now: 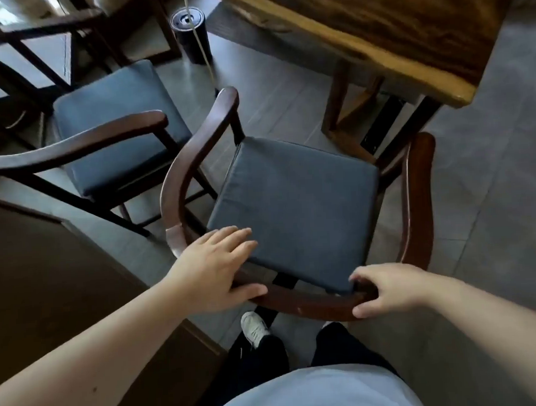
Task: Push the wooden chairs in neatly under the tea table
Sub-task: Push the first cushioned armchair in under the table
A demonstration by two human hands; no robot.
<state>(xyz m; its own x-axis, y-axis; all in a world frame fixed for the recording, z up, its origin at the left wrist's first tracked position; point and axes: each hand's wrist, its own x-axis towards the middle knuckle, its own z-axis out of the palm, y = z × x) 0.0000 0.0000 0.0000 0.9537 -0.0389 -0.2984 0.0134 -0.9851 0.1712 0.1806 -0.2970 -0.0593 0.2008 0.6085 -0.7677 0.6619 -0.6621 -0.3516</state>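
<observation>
A dark wooden armchair [309, 304] with a curved back rail and a blue-grey seat cushion [297, 201] stands in front of me, facing the tea table [360, 39] at the upper right. My left hand [214, 269] lies on the left part of the back rail, fingers spread over the cushion's near corner and thumb under the rail. My right hand [389, 286] curls around the back rail on the right. The chair's front edge is near the table's corner legs. A second, similar wooden chair [117, 127] stands to the left, away from the table.
A black cylindrical bin [189, 33] with a pale cord running past it stands on the grey tiled floor beyond the chairs. A dark brown cabinet or counter [48, 292] fills the lower left. More dark chair frames [19, 45] crowd the upper left. My feet are behind the chair.
</observation>
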